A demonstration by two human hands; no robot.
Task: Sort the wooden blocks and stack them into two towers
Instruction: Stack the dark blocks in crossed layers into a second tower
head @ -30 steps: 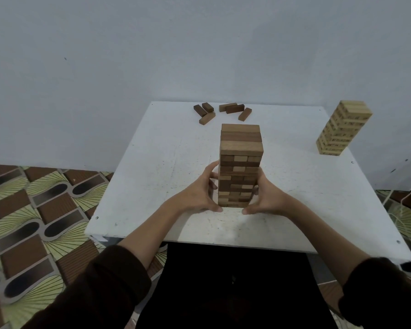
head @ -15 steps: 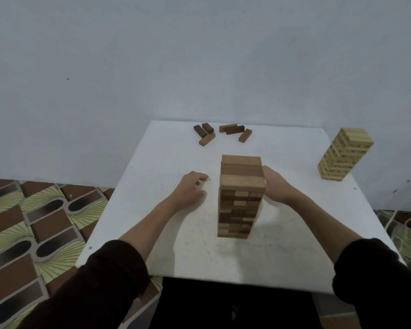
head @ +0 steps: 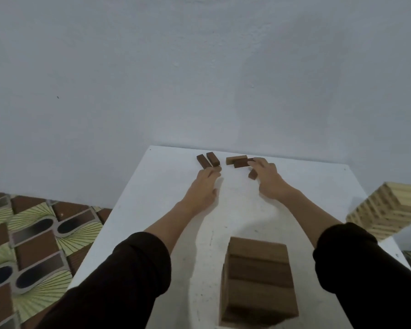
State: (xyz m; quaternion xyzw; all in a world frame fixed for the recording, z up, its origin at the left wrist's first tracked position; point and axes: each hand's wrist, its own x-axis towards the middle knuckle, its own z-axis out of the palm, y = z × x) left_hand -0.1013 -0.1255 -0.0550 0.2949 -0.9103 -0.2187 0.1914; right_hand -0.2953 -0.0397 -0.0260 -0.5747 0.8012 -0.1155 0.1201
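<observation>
Both hands have left the brown tower (head: 256,281), now back between the forearms with its base cut off at the bottom edge, and reached the loose blocks (head: 212,159) at the far end of the tabletop (head: 166,186). Fingers of the left hand (head: 204,188) curl over a mostly hidden block (head: 217,169), fingertips of the right hand (head: 269,180) sit on a dark block (head: 240,163), but honestly can't tell if either's gripping. Pale tower (head: 389,210) is off past the right forearm, pretty blurry.
</observation>
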